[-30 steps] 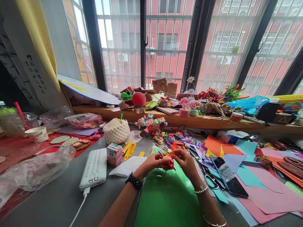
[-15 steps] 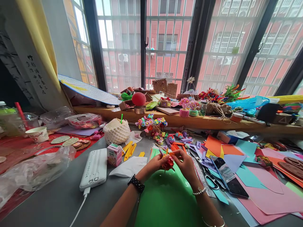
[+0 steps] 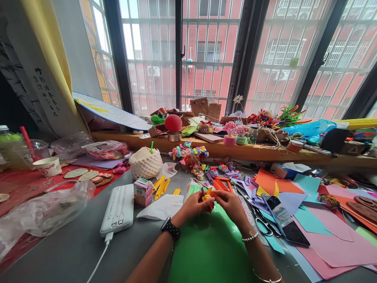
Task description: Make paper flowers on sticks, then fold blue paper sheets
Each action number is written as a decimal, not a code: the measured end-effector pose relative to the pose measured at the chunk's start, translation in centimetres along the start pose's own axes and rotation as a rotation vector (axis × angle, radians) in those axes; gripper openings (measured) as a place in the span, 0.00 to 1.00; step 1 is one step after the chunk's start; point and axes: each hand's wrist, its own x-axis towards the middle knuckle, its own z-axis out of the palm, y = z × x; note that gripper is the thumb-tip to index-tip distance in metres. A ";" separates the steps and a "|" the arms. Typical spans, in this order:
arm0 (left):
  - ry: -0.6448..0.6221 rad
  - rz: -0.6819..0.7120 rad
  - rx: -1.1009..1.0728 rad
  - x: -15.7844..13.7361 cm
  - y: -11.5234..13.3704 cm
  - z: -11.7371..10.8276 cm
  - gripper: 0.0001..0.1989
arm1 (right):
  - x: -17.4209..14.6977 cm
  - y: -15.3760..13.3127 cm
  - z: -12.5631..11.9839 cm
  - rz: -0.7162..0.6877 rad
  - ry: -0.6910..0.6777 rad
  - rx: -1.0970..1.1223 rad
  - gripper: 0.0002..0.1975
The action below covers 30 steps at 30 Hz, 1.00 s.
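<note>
Above a glossy green mat (image 3: pixel 209 247), both hands work on a small folded paper piece (image 3: pixel 207 194) in yellow, orange and red, with a purplish tip sticking up. My left hand (image 3: pixel 194 205) grips it from the left, thumb and fingers closed. From the right, my right hand (image 3: pixel 231 203) pinches its orange edge between closed fingertips. The fingers hide much of the piece's lower part. Just beyond the hands lie orange paper strips (image 3: pixel 221 184) and purple folded strips (image 3: pixel 250 190).
Scissors (image 3: pixel 262 226) and a phone (image 3: pixel 285 220) lie right of the mat, near coloured paper sheets (image 3: pixel 332 236). To the left are a white power bank (image 3: pixel 118 210) with its cable, a pink carton (image 3: pixel 143 192), a tissue (image 3: pixel 161 207) and a netted coconut (image 3: pixel 146 163).
The paper piece has turned in my hands: more yellow now faces up and less red shows. The left fingers have wrapped further over its front. Other things stay put.
</note>
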 end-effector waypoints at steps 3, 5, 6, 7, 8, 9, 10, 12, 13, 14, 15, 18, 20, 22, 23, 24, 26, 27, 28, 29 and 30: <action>-0.012 -0.004 -0.004 0.1 -0.2 -0.1 0.23 | 0.0 0.1 0.0 0.003 0.000 0.011 0.14; -0.015 -0.012 -0.005 0.1 -0.3 -0.1 0.23 | 0.0 0.0 0.1 0.010 0.010 0.000 0.11; -0.018 -0.012 -0.005 0.1 -0.3 -0.1 0.23 | 0.0 0.0 0.1 0.011 0.016 -0.009 0.10; -0.019 -0.010 -0.007 0.1 -0.3 -0.1 0.23 | -0.1 -0.1 0.2 0.009 0.023 -0.024 0.09; -0.018 -0.005 -0.007 0.1 -0.3 -0.1 0.23 | -0.1 -0.2 0.2 0.005 0.032 -0.046 0.09; -0.012 0.001 -0.005 0.1 -0.3 0.0 0.23 | -0.1 -0.2 0.3 -0.003 0.040 -0.074 0.08; 0.000 0.006 -0.002 0.1 -0.2 0.1 0.23 | -0.2 -0.3 0.4 -0.014 0.046 -0.100 0.07; 0.027 0.015 0.003 0.0 0.0 0.2 0.22 | -0.2 -0.3 0.5 -0.043 0.062 -0.144 0.07; 0.036 0.019 0.001 0.0 0.0 0.3 0.22 | -0.2 -0.3 0.6 -0.061 0.071 -0.163 0.07; 0.041 0.022 -0.004 0.1 0.0 0.3 0.23 | -0.2 -0.3 0.7 -0.079 0.080 -0.179 0.07; 0.039 0.023 -0.011 0.1 0.0 0.4 0.23 | -0.2 -0.2 0.8 -0.094 0.092 -0.196 0.07; 0.001 0.022 -0.015 0.2 -0.1 0.2 0.24 | -0.2 -0.1 0.9 -0.113 0.141 -0.240 0.07; -0.006 0.059 0.034 0.2 -0.1 0.0 0.27 | -0.2 0.0 0.9 -0.108 0.176 -0.250 0.08; 0.030 0.103 0.114 0.2 0.0 -0.2 0.32 | -0.2 0.1 0.7 -0.100 0.206 -0.241 0.09; 0.057 0.110 0.155 0.1 0.0 -0.3 0.33 | -0.2 0.1 0.6 -0.096 0.212 -0.228 0.09; 0.079 0.104 0.191 0.1 0.1 -0.3 0.32 | -0.2 0.2 0.5 -0.090 0.211 -0.207 0.10; 0.102 0.073 0.243 0.0 0.1 -0.4 0.28 | -0.1 0.3 0.3 -0.072 0.176 -0.147 0.10; 0.107 0.063 0.261 0.0 0.1 -0.4 0.27 | 0.0 0.3 0.2 -0.060 0.150 -0.118 0.10; 0.108 0.062 0.273 0.1 0.1 -0.5 0.27 | 0.0 0.4 0.1 -0.049 0.128 -0.094 0.10; 0.105 0.064 0.283 0.1 0.0 -0.5 0.27 | 0.0 0.5 0.0 -0.038 0.114 -0.079 0.10; 0.103 0.066 0.293 0.1 0.0 -0.4 0.27 | 0.1 0.5 0.0 -0.029 0.107 -0.073 0.10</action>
